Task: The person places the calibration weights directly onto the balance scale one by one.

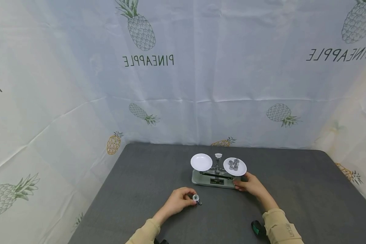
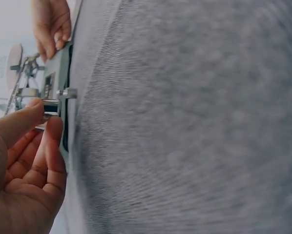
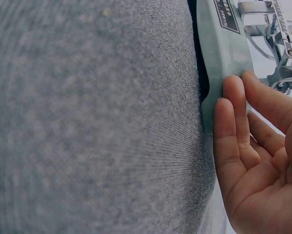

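Note:
A pale green balance scale stands toward the back of the dark table. Its left white pan rides higher than the right white pan, where several metal weights stand. My left hand pinches a cylindrical metal weight between thumb and index finger, in front of the scale. Close by it stands a much smaller weight. At the scale's right end, my right hand holds the corner of the base, thumb above the fingers.
The grey tabletop stretches out on both sides of the scale. Behind it hangs a white curtain printed with pineapples. A black object with a green patch lies beside the right sleeve.

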Action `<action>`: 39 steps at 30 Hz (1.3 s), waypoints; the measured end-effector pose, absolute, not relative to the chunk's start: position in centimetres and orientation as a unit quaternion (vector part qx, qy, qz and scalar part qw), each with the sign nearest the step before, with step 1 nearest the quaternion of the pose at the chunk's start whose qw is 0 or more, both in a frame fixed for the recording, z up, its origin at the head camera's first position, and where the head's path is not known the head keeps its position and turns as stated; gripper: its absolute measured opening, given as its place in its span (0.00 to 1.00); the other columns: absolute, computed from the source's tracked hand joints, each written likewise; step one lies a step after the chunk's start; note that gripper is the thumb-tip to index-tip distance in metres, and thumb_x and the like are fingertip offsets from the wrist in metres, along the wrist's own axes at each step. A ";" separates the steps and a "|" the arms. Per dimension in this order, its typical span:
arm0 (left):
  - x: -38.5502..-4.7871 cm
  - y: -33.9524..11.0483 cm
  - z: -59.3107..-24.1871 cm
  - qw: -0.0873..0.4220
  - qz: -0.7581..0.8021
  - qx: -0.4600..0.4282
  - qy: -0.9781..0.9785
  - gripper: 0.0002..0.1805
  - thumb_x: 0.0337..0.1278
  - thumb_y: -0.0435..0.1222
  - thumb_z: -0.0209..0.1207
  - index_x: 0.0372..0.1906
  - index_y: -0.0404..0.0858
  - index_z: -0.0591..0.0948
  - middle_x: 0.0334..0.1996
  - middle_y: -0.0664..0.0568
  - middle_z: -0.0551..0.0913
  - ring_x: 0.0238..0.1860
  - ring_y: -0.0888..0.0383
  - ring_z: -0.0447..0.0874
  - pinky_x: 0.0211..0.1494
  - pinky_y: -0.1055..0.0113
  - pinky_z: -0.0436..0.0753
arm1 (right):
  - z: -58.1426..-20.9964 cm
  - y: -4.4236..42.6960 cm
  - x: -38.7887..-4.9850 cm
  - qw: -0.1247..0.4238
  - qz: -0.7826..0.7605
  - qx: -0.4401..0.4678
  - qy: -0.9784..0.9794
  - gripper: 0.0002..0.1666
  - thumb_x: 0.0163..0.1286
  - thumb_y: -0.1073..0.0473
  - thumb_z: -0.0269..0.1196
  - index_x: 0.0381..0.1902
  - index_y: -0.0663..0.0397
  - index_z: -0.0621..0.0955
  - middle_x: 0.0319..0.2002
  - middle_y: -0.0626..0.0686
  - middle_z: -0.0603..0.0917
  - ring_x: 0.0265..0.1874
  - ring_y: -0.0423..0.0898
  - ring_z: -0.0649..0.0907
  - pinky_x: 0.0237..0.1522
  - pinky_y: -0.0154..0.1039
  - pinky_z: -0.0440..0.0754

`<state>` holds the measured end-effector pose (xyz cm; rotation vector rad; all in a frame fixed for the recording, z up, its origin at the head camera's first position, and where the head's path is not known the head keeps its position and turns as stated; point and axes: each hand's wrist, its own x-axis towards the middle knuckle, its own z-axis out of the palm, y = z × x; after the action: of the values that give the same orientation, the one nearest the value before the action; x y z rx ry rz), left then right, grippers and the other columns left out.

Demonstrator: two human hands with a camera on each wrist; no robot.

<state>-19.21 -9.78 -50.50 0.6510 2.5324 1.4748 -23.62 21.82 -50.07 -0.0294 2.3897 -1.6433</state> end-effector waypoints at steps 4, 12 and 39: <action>-19.4 -9.6 -49.8 0.043 0.475 0.193 0.857 0.11 0.48 0.35 0.67 0.39 0.39 0.82 0.31 0.47 0.81 0.22 0.74 0.72 0.24 0.76 0.72 | -50.0 21.9 -23.6 0.118 -0.566 -0.009 0.816 0.35 0.61 0.62 0.63 0.60 0.75 0.63 0.35 0.57 0.85 0.29 0.41 0.85 0.34 0.38 0.83; -19.6 -9.6 -48.2 -0.032 0.471 0.188 0.862 0.11 0.49 0.37 0.66 0.40 0.40 0.82 0.31 0.50 0.80 0.24 0.73 0.73 0.26 0.77 0.73 | -50.3 21.9 -23.5 0.121 -0.569 -0.008 0.814 0.36 0.61 0.62 0.63 0.61 0.75 0.63 0.35 0.58 0.85 0.29 0.41 0.85 0.34 0.37 0.83; -23.9 -7.1 -42.8 -0.150 0.484 0.145 0.850 0.14 0.50 0.35 0.65 0.44 0.38 0.83 0.33 0.48 0.83 0.30 0.61 0.81 0.32 0.75 0.78 | -50.3 21.8 -23.6 0.118 -0.567 -0.002 0.815 0.36 0.61 0.61 0.64 0.62 0.74 0.63 0.33 0.56 0.85 0.29 0.42 0.85 0.33 0.37 0.83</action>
<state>-23.94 -7.12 -42.79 0.5064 2.9585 1.6846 -23.55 21.81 -50.27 -0.0071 2.3840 -1.6593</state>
